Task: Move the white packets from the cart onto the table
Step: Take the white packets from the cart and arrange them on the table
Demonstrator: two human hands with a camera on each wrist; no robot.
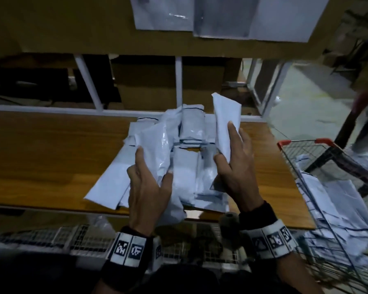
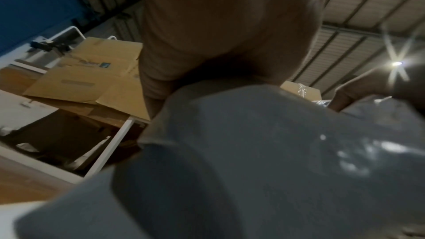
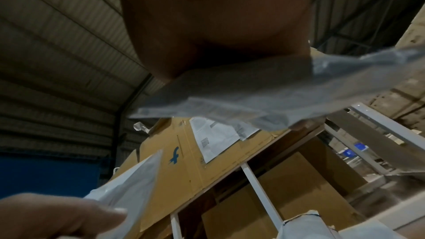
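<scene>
A heap of white packets [image 1: 191, 132] lies on the wooden table [image 1: 40, 158]. My left hand [image 1: 151, 179] grips a crumpled white packet [image 1: 157, 149] above the heap's near side; that packet [image 2: 264, 152] fills the left wrist view. My right hand [image 1: 236, 158] holds a second, flat white packet [image 1: 226, 122] upright over the heap's right part; in the right wrist view this packet [image 3: 253, 88] runs across below the palm. More white packets [image 1: 336, 200] lie in the wire cart [image 1: 302, 166] at the right.
Cardboard boxes [image 1: 149, 85] stand behind a white frame [image 1: 179, 79] beyond the table. Papers [image 1: 221, 15] hang above. A wire basket [image 1: 83, 236] sits below the table's near edge. Another person's hand [image 1: 365, 100] shows at the far right.
</scene>
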